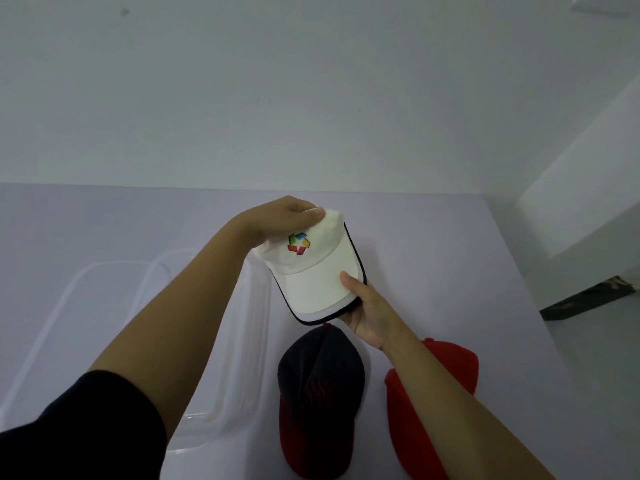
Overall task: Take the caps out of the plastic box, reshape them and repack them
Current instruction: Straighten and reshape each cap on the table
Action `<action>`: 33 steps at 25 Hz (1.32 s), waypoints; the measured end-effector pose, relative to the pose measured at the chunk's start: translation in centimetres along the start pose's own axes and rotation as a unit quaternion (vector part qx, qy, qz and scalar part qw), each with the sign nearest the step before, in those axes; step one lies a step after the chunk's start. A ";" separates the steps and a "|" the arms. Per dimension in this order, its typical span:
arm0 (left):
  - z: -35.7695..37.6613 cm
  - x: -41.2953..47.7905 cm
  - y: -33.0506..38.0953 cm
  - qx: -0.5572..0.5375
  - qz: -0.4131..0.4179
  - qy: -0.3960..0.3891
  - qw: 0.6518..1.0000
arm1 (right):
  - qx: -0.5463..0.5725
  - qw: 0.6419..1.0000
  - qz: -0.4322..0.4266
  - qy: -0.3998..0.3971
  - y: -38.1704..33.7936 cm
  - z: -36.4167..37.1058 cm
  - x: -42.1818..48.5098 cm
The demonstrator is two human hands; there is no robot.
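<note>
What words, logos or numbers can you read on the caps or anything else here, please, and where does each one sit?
No readable words or numbers anywhere in view.
White cap: a multicoloured emblem of red, orange, green, blue and pink blocks on the front panel; no lettering.
Dark cap: red embroidered mark on the front, too dim and blurred to read.
Red cap: no marking visible.
Plastic box: no label visible.

The cap (311, 268) held between both hands is cream-white with a dark-edged brim and a pinwheel logo (299, 243) in green, blue, red, orange and pink. Below the hands lie a navy cap (318, 386) — its brim dark red, red stitching in front — and an all-red cap (433, 393). The desk (433, 244) is pale lilac.
</note>
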State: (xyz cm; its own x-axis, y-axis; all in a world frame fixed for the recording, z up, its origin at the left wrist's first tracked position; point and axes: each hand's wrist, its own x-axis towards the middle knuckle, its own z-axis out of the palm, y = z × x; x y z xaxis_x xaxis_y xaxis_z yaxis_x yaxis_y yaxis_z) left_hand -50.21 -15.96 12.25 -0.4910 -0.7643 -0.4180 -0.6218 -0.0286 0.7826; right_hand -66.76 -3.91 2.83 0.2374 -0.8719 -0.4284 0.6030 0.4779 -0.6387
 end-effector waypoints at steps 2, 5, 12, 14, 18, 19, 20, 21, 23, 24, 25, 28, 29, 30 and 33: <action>0.6 1.1 0.8 0.060 0.055 0.152 0.985 | 0.074 0.997 -0.011 0.029 0.1 -0.2 0.2; 1.1 2.1 -0.4 0.054 0.014 0.337 0.940 | 0.188 0.978 -0.057 0.064 0.2 -1.0 0.7; 8.2 2.9 -6.6 -0.492 -0.204 0.078 0.843 | 0.199 0.974 -0.040 0.099 1.0 -3.0 3.5; 9.2 3.6 -8.0 -0.518 -0.198 0.110 0.825 | 0.174 0.977 0.000 0.127 1.6 -4.0 4.5; 10.0 4.6 -10.7 -0.475 -0.217 0.111 0.845 | 0.055 0.975 0.062 0.206 3.2 -6.2 6.3; 10.4 4.7 -11.2 -0.461 -0.219 0.115 0.852 | 0.014 0.974 0.069 0.213 3.7 -6.7 6.8; 10.7 4.8 -11.7 -0.446 -0.219 0.122 0.859 | -0.031 0.972 0.072 0.220 4.1 -7.1 7.1; 10.9 4.9 -12.3 -0.433 -0.218 0.132 0.864 | -0.079 0.968 0.073 0.226 4.4 -7.6 7.4; 11.4 5.5 -13.6 -0.397 -0.225 0.149 0.877 | -0.186 0.950 0.065 0.242 4.7 -7.9 7.7; 11.7 6.0 -14.4 -0.373 -0.228 0.152 0.886 | -0.228 0.938 0.062 0.254 4.7 -8.1 7.6; 11.8 6.3 -14.5 -0.341 -0.234 0.152 0.897 | -0.263 0.926 0.060 0.266 4.8 -8.2 7.7; 12.3 5.7 -12.9 -0.214 -0.264 0.178 0.924 | -0.396 0.869 0.047 0.293 5.0 -8.1 6.9; 12.5 5.4 -12.7 -0.178 -0.278 0.182 0.926 | -0.450 0.843 0.041 0.292 5.2 -8.1 6.6; 12.6 5.2 -12.8 -0.137 -0.282 0.183 0.932 | -0.497 0.816 0.042 0.293 5.0 -7.8 6.2; 11.4 5.1 -13.1 -0.001 -0.223 0.255 0.941 | -0.574 0.758 -0.007 0.310 3.4 -7.9 5.6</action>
State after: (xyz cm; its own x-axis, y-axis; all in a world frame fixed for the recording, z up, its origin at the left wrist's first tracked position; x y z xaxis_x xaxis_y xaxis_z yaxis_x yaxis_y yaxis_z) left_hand -51.53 -12.10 -5.43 0.1754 -0.8853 -0.4306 -0.6952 -0.4211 0.5825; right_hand -69.38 -6.33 -6.85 -0.3814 -0.8298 -0.4075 -0.5425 0.5578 -0.6282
